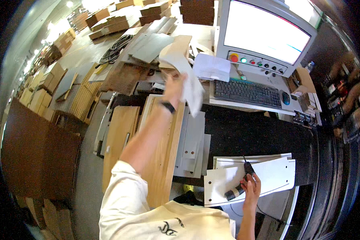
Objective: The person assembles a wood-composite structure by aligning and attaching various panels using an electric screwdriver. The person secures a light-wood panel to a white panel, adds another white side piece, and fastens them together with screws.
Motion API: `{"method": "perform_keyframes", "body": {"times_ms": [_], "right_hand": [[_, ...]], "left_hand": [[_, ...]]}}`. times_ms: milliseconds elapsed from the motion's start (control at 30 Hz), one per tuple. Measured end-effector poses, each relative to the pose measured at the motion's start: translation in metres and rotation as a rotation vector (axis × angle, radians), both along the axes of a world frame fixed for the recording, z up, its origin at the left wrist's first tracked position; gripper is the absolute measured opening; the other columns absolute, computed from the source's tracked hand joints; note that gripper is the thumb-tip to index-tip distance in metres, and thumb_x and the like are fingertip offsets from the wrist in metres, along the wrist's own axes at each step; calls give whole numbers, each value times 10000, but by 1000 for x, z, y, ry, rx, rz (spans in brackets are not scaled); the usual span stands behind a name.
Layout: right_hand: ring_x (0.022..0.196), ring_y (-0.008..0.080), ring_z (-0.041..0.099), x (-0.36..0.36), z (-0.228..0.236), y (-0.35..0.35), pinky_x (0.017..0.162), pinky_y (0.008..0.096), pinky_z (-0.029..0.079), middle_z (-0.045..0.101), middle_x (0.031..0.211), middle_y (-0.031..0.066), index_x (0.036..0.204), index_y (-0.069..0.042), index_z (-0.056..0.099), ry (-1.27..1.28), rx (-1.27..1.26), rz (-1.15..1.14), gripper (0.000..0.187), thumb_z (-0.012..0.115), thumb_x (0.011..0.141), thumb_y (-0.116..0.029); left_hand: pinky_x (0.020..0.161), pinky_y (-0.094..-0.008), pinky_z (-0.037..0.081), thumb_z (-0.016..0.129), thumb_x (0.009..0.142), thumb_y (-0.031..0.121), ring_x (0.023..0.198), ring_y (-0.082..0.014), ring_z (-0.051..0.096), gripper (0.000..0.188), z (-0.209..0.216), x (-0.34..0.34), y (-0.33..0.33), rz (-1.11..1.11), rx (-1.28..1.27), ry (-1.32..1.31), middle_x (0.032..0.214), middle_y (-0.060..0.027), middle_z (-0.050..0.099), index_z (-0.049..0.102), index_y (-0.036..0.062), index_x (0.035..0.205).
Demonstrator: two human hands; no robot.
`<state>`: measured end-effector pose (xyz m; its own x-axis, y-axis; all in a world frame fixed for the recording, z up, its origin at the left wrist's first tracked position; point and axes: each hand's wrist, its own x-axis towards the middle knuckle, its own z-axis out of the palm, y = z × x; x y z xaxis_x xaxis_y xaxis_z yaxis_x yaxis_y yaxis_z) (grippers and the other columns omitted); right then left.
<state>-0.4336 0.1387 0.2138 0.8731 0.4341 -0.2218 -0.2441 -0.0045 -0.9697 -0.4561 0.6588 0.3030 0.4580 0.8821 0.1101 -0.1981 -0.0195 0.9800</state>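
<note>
My left hand [175,82], wearing a dark wristband, reaches far forward over the stacked boards. It is closed on a limp white sheet [193,90] that hangs down to its right. Motion smears the sheet, and whether it is cloth or paper I cannot tell. At the lower right, my right hand [252,187] grips a black drill-like hand tool [249,169] with a thin tip pointing away from me. Beneath the tool lie white panels [274,173] with dark holes near their corners.
A monitor [266,34] with a button row stands above a keyboard [248,93] and mouse [284,98]. White papers [212,67] lie left of them. Wooden boards [160,160] and grey panels [190,148] occupy the centre. Cardboard stacks [40,100] and coiled black cable [115,50] are at left.
</note>
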Motion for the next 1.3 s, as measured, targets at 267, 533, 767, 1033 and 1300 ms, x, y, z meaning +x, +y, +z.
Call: {"method": "perform_keyframes", "body": {"times_ms": [267, 533, 767, 1033, 1300], "right_hand": [[1023, 191, 678, -7, -5, -43, 830, 303, 512, 652, 1254, 74, 1364, -124, 526, 53, -140, -268, 329, 562, 1042, -185], [1276, 196, 540, -11, -32, -80, 1088, 326, 407, 586, 1329, 94, 1313, -16, 536, -246, -262, -245, 304, 546, 1010, -2], [1383, 299, 442, -28, -25, -92, 1096, 441, 392, 461, 1480, 191, 1358, -78, 528, -389, -699, -269, 397, 632, 975, -76], [1167, 365, 414, -36, -46, -50, 986, 453, 392, 249, 1481, 258, 1459, -127, 457, -643, -894, -314, 707, 808, 860, -259], [1438, 498, 228, -4, -33, -7, 1063, 722, 269, 168, 1644, 177, 1544, -324, 390, -919, -1018, 141, 875, 799, 783, -464]], "left_hand": [[870, -397, 528, 751, 851, 344, 993, -302, 710, 551, 29, 69, 214, 217, 115, 521, 1041, -267, 726, 683, -153, 1077], [773, -429, 576, 548, 928, 288, 920, -310, 732, 326, -41, 87, 359, 208, 1167, 1294, 964, -197, 738, 768, 51, 885], [1012, -486, 471, 532, 962, 347, 1174, -375, 630, 406, -16, 119, 278, 137, 766, 1281, 1293, -204, 653, 707, 52, 1179], [1050, -506, 426, 616, 973, 318, 1205, -385, 589, 437, 13, 26, 32, 333, 1298, 531, 1291, -207, 649, 644, 2, 1273], [977, -385, 483, 614, 1009, 249, 1147, -240, 607, 350, -53, -154, -287, -651, 422, 473, 1245, -151, 650, 596, 39, 1289]]}}
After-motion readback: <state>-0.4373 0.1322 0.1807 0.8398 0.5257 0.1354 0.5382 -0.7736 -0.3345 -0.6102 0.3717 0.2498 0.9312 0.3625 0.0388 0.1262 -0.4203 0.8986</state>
